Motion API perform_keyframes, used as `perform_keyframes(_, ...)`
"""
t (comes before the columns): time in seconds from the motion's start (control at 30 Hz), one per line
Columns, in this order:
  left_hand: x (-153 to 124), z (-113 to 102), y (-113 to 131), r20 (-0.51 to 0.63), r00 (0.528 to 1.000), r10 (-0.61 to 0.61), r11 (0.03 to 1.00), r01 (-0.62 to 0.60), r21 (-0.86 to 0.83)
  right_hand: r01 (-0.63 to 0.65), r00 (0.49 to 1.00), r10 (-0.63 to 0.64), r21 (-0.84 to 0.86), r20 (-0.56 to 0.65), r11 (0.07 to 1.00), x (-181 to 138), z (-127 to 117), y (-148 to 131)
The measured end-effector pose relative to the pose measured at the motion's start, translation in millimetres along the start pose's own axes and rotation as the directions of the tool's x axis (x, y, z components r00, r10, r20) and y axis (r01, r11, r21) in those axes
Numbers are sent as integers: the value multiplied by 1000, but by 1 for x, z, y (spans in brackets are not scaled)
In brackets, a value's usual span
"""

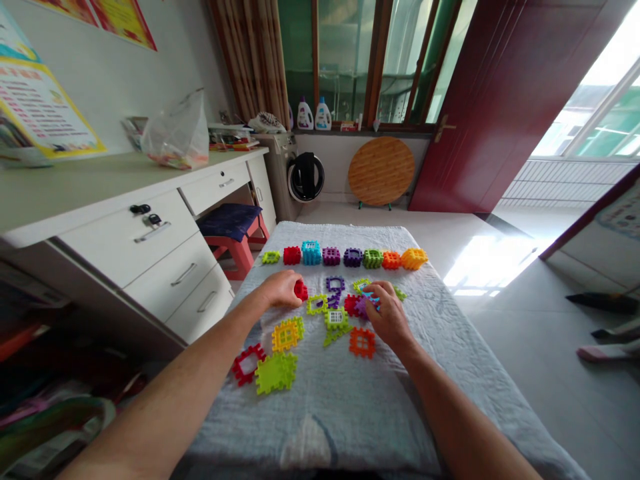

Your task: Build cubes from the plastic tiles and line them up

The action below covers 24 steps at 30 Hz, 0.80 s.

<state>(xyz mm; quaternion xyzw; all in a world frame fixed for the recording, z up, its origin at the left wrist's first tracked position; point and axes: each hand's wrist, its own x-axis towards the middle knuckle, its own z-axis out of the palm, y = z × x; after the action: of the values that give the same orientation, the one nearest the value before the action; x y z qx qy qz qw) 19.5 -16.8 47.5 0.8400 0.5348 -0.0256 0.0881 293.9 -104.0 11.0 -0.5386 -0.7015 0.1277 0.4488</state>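
My left hand [283, 289] is closed around some red interlocking plastic pieces [301, 291], over the left of the cloth-covered table. On the right, my right hand [389, 310] curls its fingers over a blue plastic piece [371, 298]; they partly hide it. A purple piece [361, 307] and a red piece [351, 305] lie against those fingertips. Between the hands are a dark purple frame [335, 283], a yellow-green frame [317, 305] and a green window piece [337, 317]. Nearer to me lie an orange window piece [362, 343] and a yellow window piece [285, 335].
Several stacks sorted by colour, including a light-blue stack [311, 253] and a yellow-orange stack [414, 258], line the table's far side. A red frame [249, 365] and a lime panel [277, 373] lie front left. A white desk [145, 233] and a stool [235, 230] stand left.
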Motion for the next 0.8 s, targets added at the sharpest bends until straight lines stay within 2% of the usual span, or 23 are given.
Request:
perform_keyframes(0.27,-7,-11,-10,78,997,14,1000,-13,-19,1,1000,-1,-3,-2,1000,0,0,-1)
perform_keyframes(0.43,-8,-16,-13,140,989,-52,998,57,-34,-5,1000,5,0,0,1000,0,0,0)
perform_keyframes(0.57,-12,-16,-13,118,988,-98,995,100,-13,5,1000,-5,-3,-1,1000,0,0,1)
perform_keyframes(0.8,-14,-12,-8,68,993,-92,996,91,21,-4,1000,4,8,6,1000,0,0,1)
